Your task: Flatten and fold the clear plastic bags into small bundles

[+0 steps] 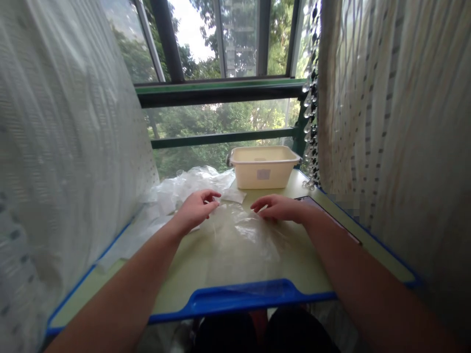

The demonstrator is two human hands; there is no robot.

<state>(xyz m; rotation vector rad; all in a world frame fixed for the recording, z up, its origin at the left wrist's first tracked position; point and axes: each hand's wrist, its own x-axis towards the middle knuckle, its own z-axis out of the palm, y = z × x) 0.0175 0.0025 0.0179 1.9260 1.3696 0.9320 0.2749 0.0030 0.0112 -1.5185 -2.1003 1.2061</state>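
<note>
A clear plastic bag (253, 233) lies flattened on the pale tabletop between my hands, its lower part reaching toward the blue front edge. My left hand (196, 208) is just left of the bag's far end, thumb and fingers curved with a gap between them. On the other side, my right hand (279, 208) hovers over or touches the bag's upper right part, fingers pointing left and apart from the thumb. Whether either fingertip touches the film cannot be made out. A heap of crumpled clear plastic bags (187, 184) spreads behind and left of my left hand.
A cream plastic bin (262, 177) with a small label stands at the back of the table (176, 289). A flat, dark-edged object (342, 228) lies partly behind my right forearm. Patterned curtains (397, 108) hang on both sides, with a bead strand (312, 122) at right.
</note>
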